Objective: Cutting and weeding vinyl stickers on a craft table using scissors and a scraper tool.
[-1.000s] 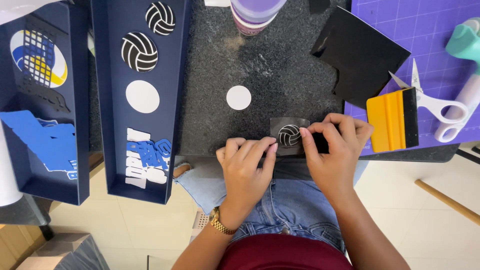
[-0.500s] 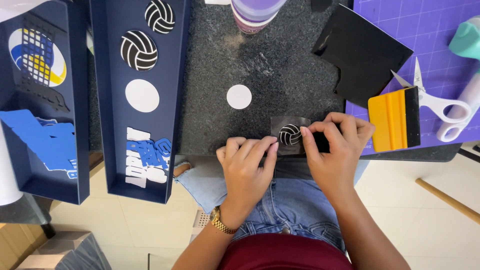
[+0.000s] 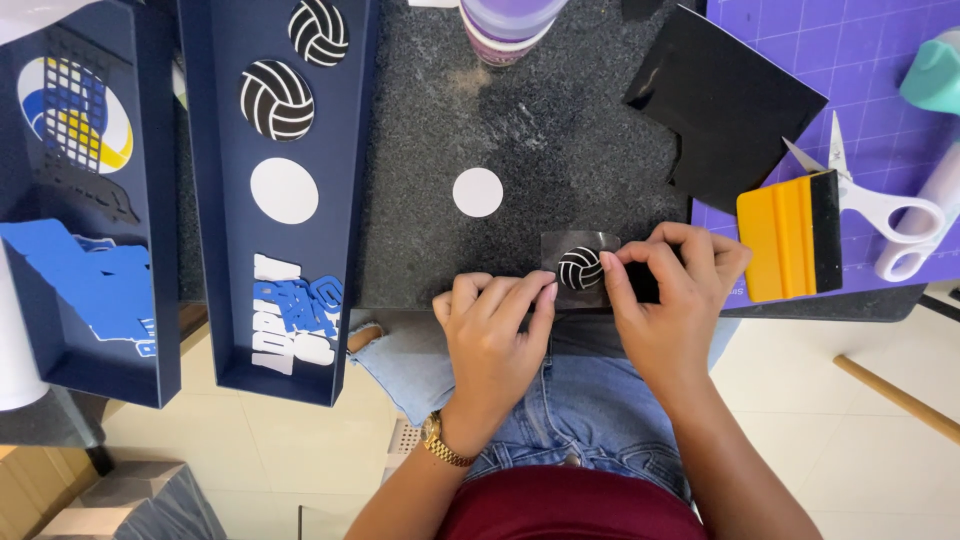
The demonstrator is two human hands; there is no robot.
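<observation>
Where the dark tabletop (image 3: pixel 560 130) meets its near edge, a small volleyball sticker (image 3: pixel 580 268) lies on a clear film square (partly curling). The left hand (image 3: pixel 495 325) presses the film's left edge with fingers close together; the right hand (image 3: pixel 670 285) pinches its right side. Nearby sit a white paper circle (image 3: pixel 478 192) and a yellow squeegee (image 3: pixel 785 236).
</observation>
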